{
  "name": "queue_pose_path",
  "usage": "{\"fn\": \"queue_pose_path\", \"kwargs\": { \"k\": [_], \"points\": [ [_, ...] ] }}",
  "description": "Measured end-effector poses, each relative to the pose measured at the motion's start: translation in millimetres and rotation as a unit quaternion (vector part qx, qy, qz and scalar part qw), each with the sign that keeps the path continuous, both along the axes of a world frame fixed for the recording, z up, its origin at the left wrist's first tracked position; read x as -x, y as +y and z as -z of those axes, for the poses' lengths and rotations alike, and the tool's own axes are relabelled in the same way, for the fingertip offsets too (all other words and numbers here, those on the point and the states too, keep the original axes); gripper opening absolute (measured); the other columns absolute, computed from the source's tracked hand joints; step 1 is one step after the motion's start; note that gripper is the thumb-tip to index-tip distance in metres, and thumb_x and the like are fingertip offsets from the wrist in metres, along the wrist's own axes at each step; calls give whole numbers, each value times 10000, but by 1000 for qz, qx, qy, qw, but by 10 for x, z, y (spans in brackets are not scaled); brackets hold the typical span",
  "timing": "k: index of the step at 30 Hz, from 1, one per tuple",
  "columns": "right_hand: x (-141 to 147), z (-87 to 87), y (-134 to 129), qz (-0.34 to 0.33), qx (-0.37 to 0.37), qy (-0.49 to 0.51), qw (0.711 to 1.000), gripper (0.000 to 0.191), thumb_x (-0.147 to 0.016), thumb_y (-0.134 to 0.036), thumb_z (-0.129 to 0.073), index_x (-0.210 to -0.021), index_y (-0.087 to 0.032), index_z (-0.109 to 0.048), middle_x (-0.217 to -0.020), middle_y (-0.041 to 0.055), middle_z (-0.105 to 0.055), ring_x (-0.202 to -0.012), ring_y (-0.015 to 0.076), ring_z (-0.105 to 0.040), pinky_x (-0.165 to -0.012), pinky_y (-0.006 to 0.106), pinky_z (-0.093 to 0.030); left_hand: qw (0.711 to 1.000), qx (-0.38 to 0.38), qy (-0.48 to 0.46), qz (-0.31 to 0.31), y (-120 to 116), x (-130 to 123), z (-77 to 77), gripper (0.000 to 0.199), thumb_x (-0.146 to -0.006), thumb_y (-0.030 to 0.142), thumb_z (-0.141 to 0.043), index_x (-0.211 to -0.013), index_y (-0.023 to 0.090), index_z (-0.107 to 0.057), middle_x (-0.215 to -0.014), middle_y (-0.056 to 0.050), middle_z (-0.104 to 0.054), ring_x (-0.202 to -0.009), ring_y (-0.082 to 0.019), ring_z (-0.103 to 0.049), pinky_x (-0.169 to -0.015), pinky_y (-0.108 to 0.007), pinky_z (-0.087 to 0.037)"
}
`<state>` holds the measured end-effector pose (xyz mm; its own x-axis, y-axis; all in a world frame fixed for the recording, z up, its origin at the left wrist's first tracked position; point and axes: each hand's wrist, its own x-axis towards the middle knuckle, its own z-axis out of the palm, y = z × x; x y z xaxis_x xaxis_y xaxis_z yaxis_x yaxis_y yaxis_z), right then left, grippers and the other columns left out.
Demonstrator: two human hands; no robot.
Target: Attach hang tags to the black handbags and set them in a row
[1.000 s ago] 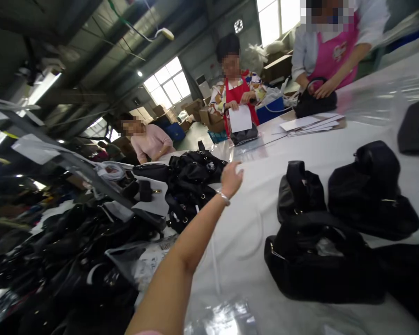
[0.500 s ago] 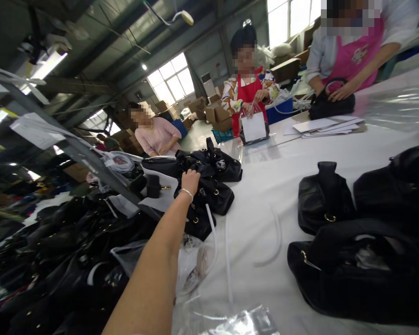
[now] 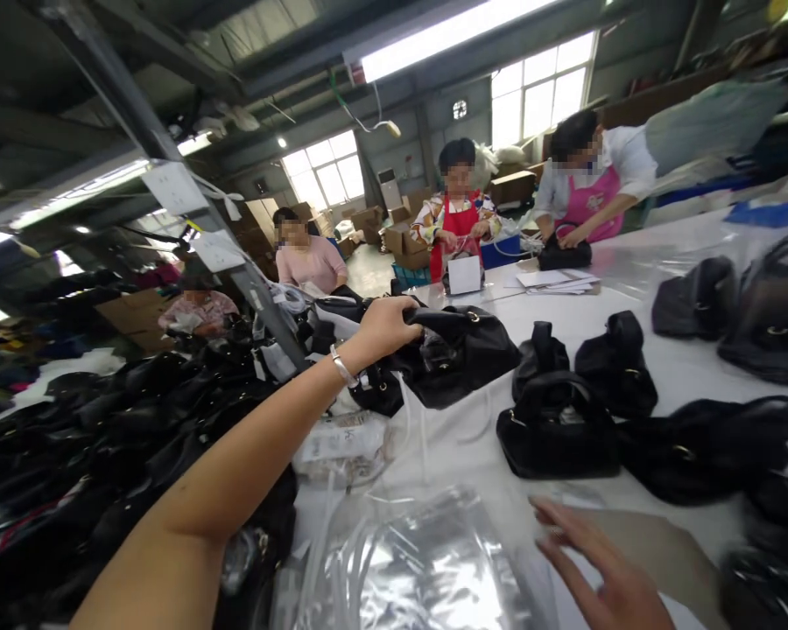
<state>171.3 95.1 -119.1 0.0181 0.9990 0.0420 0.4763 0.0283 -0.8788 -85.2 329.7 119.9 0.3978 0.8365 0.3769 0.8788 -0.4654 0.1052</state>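
Left hand [image 3: 386, 332], fingers and thumb pinching a black bag [image 3: 469, 359] by its left end, over the left part of the white table [image 3: 463, 451]; right hand [image 3: 608, 573], near right, fingers loosely spread and slightly blurred, just beside the clear plastic [image 3: 433, 560]. Other bags [image 3: 558, 437] stand at right; a dark heap [image 3: 137, 429] lies at left; co-workers [image 3: 460, 214] occupy the far side.

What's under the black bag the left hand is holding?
Below the black bag in the left hand, white strips and part of the white table show. What the bag itself covers can't be seen.
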Motion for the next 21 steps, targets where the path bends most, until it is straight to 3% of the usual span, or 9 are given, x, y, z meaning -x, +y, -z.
{"fn": "queue_pose_path", "kwargs": {
  "k": [2, 4, 6, 8, 11, 14, 21],
  "points": [
    [142, -389, -49, 26, -114, -26, 993, 389, -867, -467, -561, -1231, -335, -599, -1228, 60, -644, -919, 239, -686, -798, 353, -593, 999, 38, -33, 15, -436, -67, -117, 250, -710, 264, -659, -930, 173, -736, -827, -43, -724, -769, -198, -636, -749, -289, -468],
    [306, -743, -188, 16, -206, -49, 977, 367, -910, -412, -521, -1250, -291, -588, -1268, 69, -619, -903, 212, -681, -867, 348, -563, 993, 92, -62, 36, -852, -106, -134, 232, -689, 249, -665, -889, 163, -745, -809, -43, -719, -752, -191, -632, -744, -286, -472],
    [450, -990, -384, 1, -233, -90, 968, 392, -923, -386, -516, -1297, -275, -558, -1313, 76, -592, -933, 204, -677, -884, 322, -546, 983, 149, -87, 57, -1256, -124, -57, 243, -662, 225, -674, -885, 162, -747, -807, -38, -714, -745, -184, -627, -740, -280, -476],
    [552, -1099, -610, -33, -205, -147, 967, 381, -909, -389, -552, -1274, -282, -585, -1231, 60, -652, -935, 214, -686, -836, 308, -553, 969, 208, -114, 68, -1648, -123, 87, 290, -639, 205, -673, -918, 166, -742, -805, -31, -708, -724, -173, -620, -723, -273, -478],
    [647, -1049, -967, -108, -130, -181, 969, 244, -874, -395, -609, -1078, -295, -697, -1013, 11, -740, -867, 212, -707, -736, 290, -562, 938, 297, -167, 69, -2186, -78, 367, 357, -629, 181, -646, -976, 183, -726, -805, -15, -704, -674, -150, -608, -658, -248, -473],
    [745, -866, -1313, -167, -78, -145, 972, 180, -879, -372, -602, -982, -295, -728, -950, -8, -749, -841, 190, -707, -728, 277, -556, 910, 344, -217, 77, -2619, 26, 651, 405, -623, 155, -623, -1016, 197, -712, -811, -6, -702, -665, -141, -606, -626, -230, -467],
    [939, -237, -1945, -128, -34, -95, 987, 222, -882, -387, -564, -969, -272, -733, -983, 9, -746, -893, 209, -701, -802, 304, -554, 876, 351, -317, 93, -3422, 260, 1200, 546, -673, 143, -633, -1214, 212, -624, -1047, -37, -707, -924, -199, -644, -850, -293, -511]
  ]
}}
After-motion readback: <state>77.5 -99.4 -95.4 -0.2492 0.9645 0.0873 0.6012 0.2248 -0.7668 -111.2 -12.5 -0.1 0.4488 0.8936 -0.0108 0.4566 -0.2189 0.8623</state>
